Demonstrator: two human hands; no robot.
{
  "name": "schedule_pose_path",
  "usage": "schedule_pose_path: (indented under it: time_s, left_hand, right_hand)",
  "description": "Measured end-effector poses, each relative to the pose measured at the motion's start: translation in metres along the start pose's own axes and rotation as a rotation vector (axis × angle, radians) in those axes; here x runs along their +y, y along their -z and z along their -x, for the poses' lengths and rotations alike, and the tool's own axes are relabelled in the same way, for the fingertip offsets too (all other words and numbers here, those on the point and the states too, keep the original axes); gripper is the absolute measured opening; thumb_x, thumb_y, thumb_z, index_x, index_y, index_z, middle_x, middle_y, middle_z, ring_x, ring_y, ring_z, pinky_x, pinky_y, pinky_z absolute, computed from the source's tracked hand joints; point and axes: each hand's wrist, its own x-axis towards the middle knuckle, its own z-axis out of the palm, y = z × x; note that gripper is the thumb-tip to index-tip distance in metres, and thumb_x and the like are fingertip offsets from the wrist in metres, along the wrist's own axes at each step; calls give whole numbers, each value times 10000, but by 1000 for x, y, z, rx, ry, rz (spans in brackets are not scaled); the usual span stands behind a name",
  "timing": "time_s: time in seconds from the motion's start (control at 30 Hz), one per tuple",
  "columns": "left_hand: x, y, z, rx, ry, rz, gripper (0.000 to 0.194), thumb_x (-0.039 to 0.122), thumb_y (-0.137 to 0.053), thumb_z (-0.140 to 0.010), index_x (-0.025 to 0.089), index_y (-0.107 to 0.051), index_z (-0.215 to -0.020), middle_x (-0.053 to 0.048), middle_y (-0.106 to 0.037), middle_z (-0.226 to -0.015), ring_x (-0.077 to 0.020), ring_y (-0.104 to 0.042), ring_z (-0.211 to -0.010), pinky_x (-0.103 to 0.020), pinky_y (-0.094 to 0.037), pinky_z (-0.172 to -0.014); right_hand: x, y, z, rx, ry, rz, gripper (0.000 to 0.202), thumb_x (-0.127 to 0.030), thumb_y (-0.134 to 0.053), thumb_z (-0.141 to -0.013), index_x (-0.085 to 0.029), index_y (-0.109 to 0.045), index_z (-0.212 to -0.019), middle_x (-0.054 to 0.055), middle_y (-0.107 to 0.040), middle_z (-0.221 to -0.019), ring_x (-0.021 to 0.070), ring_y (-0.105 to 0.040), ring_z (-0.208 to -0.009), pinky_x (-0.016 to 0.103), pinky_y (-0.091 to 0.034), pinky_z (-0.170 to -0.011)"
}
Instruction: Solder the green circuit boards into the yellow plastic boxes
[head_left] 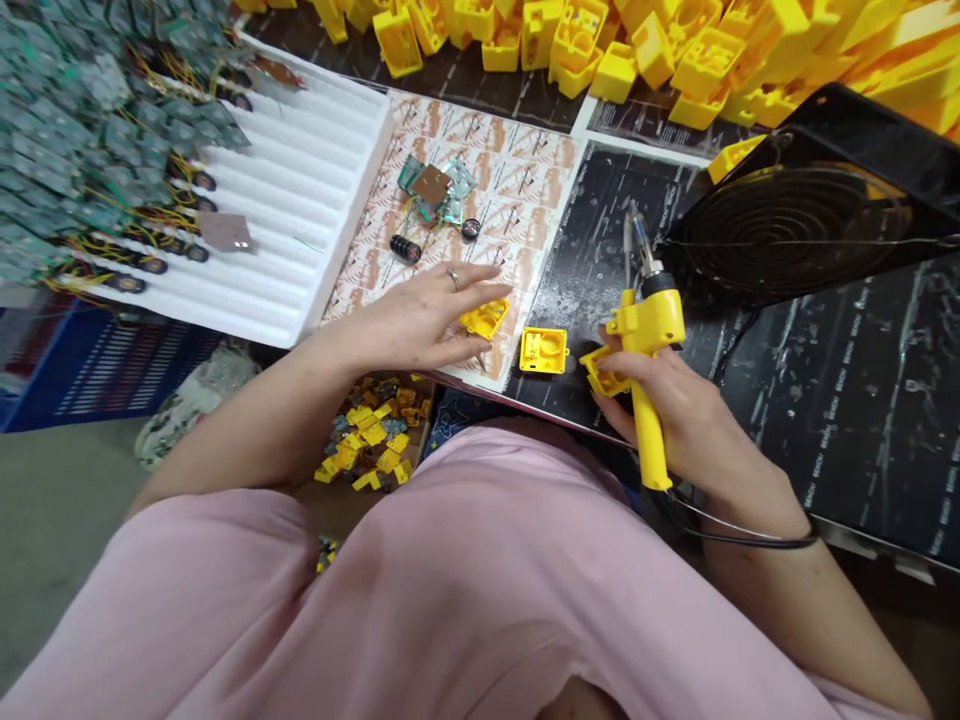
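Observation:
My left hand (pixel 420 315) is palm down at the front edge of the patterned sheet, its fingers apart. A small yellow plastic case (pixel 487 318) lies between its thumb and fingers, partly covered by them. My right hand (pixel 679 410) is closed around a yellow soldering gun (pixel 651 385), whose metal tip points away from me over the black mat. A second yellow case (pixel 602 372) is at the fingertips of that same hand, partly hidden. Between my hands a third open yellow case (pixel 544 351) sits on the black mat (pixel 600 215), touched by neither hand.
Several green circuit boards with small black speakers (pixel 439 190) lie on the patterned sheet. A white foam tray (pixel 289 200) at left carries many more boards. A black fan (pixel 795 220) stands at right. Yellow cases (pixel 570 45) pile up behind; a box of yellow pieces (pixel 371 435) is below.

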Motion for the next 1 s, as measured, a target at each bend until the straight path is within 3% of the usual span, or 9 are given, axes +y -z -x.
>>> schedule_pose_path:
  time_s: [0.07, 0.2, 0.3, 0.5, 0.67, 0.77, 0.9, 0.93, 1.0]
  left_hand:
    - [-1, -3, 3, -16, -35, 7, 588, 433, -467, -985, 178, -461, -1515, -126, -498, -1553, -274, -521, -1379, -399, -415, -1152]
    - [14, -13, 0, 54, 279, -190, 570, 565, -416, -999, 239, -571, -1440, -140, -702, -1229, -313, -686, -1051, -408, -517, -862]
    - [30, -14, -2, 24, 384, -257, 714, 719, -379, -965, 245, -532, -1476, -146, -730, -1065, -330, -700, -970, -376, -493, -730]
    - [44, -14, 3, -108, 217, -102, 727, 609, -420, -1009, 180, -330, -1589, -129, -701, -1248, -272, -697, -1057, -341, -523, -810]
    - [50, -24, -5, -57, 171, -45, 646, 521, -466, -1022, 143, -403, -1543, -136, -734, -1135, -264, -706, -1006, -331, -509, -761]
    - [32, -11, -17, 79, 187, 44, 678, 555, -505, -997, 166, -405, -1543, -88, -747, -1061, -220, -687, -927, -316, -494, -757]
    - [-33, 25, -40, 420, 471, -67, 392, 415, -474, -1009, 218, -659, -1293, -50, -650, -1285, -225, -549, -1164, -387, -469, -920]
    - [-50, 33, -46, 404, 498, -132, 380, 417, -498, -988, 216, -685, -1250, -42, -626, -1324, -251, -504, -1216, -428, -454, -962]
    - [-77, 44, -54, 237, 489, -201, 325, 413, -578, -922, 236, -722, -1153, -31, -633, -1298, -273, -475, -1217, -458, -451, -951]
  right_hand:
    - [1, 2, 3, -30, 7, -52, 375, -172, -642, -919, -228, -526, -1271, 99, -694, -1125, 270, -679, -1097, 377, -571, -859]
    - [4, 1, 7, 66, -77, 37, 486, -300, -734, -884, -233, -524, -1317, 122, -688, -1197, 304, -687, -1089, 412, -582, -852]
    - [6, 0, 5, 76, -90, -5, 438, -239, -699, -905, -258, -533, -1310, 95, -689, -1242, 265, -701, -1073, 374, -589, -850]
    - [3, -6, -6, 5, -38, -125, 504, -245, -702, -902, -263, -497, -1362, 102, -676, -1291, 268, -692, -1117, 389, -590, -899]
    - [3, -14, -18, 46, 19, -15, 489, -249, -701, -901, -267, -510, -1351, 110, -686, -1255, 282, -685, -1103, 415, -579, -895]
    - [6, -11, -17, 85, 24, 55, 478, -289, -712, -902, -262, -509, -1334, 102, -693, -1230, 268, -692, -1062, 419, -571, -901]
    - [5, -5, -10, 166, 14, 98, 576, -329, -786, -849, -270, -496, -1344, 94, -702, -1240, 272, -705, -1051, 444, -568, -923]
    - [4, -4, -9, 183, 6, 97, 569, -295, -787, -849, -265, -502, -1340, 95, -706, -1242, 267, -712, -1043, 425, -579, -892]
    - [1, -3, -6, 210, 6, 94, 526, -231, -783, -847, -244, -533, -1310, 95, -728, -1195, 260, -729, -1005, 390, -593, -820]
